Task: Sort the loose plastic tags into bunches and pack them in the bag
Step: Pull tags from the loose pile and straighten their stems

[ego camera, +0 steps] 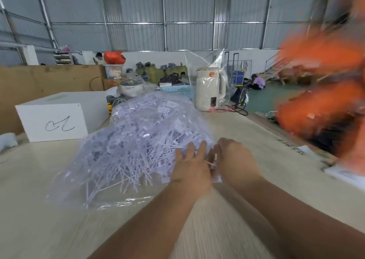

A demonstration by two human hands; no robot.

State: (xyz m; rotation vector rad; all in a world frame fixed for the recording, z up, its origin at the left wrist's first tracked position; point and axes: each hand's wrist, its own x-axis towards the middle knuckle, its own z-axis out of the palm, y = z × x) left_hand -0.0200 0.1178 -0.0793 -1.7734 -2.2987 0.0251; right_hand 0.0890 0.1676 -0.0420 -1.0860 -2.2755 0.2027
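white box [53,118], handwritten "01", table-edge writing unreadable

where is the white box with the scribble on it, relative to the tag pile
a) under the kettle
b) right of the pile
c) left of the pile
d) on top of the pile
c: the box stands on the table left of the pile of tags, while the kettle stands behind the pile to the right.
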